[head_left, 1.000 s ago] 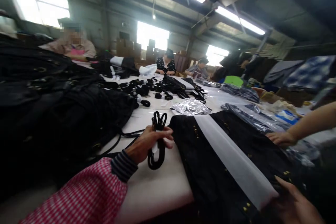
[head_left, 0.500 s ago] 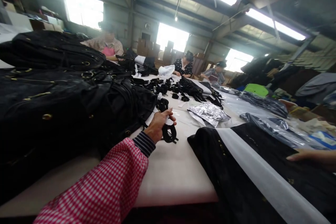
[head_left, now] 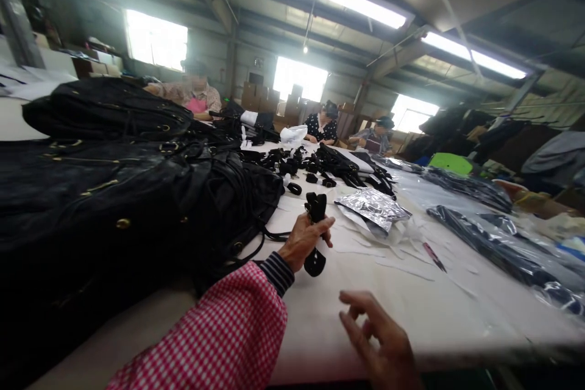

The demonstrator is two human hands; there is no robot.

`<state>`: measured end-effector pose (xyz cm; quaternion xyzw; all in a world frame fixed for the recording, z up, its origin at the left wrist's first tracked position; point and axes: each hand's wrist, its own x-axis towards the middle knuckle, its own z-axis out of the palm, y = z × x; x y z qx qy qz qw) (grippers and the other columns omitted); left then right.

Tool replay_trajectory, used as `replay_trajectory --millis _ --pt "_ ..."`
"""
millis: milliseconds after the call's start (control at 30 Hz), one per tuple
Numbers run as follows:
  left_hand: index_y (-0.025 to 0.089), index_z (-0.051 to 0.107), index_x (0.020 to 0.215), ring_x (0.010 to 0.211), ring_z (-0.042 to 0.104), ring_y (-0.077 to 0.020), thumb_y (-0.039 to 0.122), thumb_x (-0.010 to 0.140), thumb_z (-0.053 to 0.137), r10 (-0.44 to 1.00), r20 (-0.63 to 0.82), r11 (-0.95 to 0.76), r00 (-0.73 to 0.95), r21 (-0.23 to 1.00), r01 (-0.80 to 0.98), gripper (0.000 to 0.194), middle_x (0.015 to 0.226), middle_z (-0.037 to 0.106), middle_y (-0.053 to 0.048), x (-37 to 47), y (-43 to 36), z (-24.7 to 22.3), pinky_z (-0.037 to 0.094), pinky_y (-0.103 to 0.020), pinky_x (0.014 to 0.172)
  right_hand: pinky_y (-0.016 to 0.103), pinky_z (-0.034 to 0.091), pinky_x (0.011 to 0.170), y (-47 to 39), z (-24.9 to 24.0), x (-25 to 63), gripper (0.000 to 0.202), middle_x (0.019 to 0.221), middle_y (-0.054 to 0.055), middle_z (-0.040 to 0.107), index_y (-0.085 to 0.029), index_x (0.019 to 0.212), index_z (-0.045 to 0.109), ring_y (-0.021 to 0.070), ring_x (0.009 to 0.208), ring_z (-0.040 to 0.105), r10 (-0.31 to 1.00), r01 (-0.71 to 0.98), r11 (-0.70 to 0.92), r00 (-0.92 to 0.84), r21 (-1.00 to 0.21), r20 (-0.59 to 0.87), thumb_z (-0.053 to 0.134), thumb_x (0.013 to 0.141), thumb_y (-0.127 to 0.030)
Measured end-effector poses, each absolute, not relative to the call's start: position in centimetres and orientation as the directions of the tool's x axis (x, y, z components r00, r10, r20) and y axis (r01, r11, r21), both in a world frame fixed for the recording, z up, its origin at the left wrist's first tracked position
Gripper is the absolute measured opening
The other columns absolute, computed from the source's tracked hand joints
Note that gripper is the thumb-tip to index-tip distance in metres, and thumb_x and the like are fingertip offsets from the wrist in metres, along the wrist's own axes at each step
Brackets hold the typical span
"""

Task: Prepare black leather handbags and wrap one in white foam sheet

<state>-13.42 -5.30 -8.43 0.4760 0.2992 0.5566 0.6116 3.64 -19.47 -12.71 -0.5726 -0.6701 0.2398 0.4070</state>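
Note:
My left hand (head_left: 307,237) is closed around a coiled black strap bundle (head_left: 315,263), whose loops stick out above and below the fingers over the white table (head_left: 333,329). To its right and nearer to me, my right hand (head_left: 381,338) is held with its fingers bent and apart, and nothing is in it. On the left side lies a large pile of black bags (head_left: 150,195) with gold-coloured fittings. A small black coil (head_left: 294,187) rests by the pile's right edge, beyond my left hand.
Silvery plastic packaging (head_left: 375,206) and a small pink-handled tool (head_left: 434,256) lie right of centre. Plastic-wrapped dark items (head_left: 512,256) line the right side. More black straps (head_left: 287,161) are spread farther back, where several people sit.
The black bag with the white band has gone from the right front. My right hand, earlier on that bag, is now near the centre. My left hand has moved right with the strap bundle.

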Motion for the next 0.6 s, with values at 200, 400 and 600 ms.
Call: replay_trajectory --millis 200,400,600 --pt "0.014 0.058 0.127 0.086 0.065 -0.0189 0.036 0.082 0.075 0.975 0.130 -0.030 0.178 0.877 -0.480 0.053 0.094 0.068 -0.007 -12.9 -5.5 -8.7 0.048 -0.033 0.086 0.030 0.047 0.054 -10.3 -8.8 3.3 0.057 0.120 0.012 0.066 -0.024 0.128 0.059 0.0249 0.086 0.064 0.982 0.433 0.177 -0.019 -0.884 0.188 0.069 0.083 -0.058" --pt "0.018 0.059 0.126 0.104 0.060 -0.0230 0.051 0.083 0.072 0.967 -0.064 0.190 0.246 0.827 -0.529 0.056 0.115 0.064 -0.009 -13.4 -5.1 -9.4 0.047 -0.033 0.088 0.032 0.047 0.068 -7.6 -8.6 -0.5 0.037 0.095 0.005 0.071 -0.022 0.113 0.067 0.0238 0.082 0.061 0.952 0.548 0.246 -0.291 -0.799 0.094 0.074 0.080 -0.039" --pt "0.017 0.055 0.128 0.116 0.057 -0.0269 0.057 0.085 0.067 0.992 -0.084 0.117 0.098 0.907 -0.404 0.060 0.128 0.057 -0.015 -13.0 -3.9 -10.6 0.051 -0.032 0.082 0.032 0.041 0.061 1.5 -7.1 2.6 0.026 0.074 0.003 0.066 -0.020 0.086 0.068 0.0219 0.070 0.058 0.927 0.555 0.278 -0.368 -0.784 0.068 0.071 0.077 -0.044"
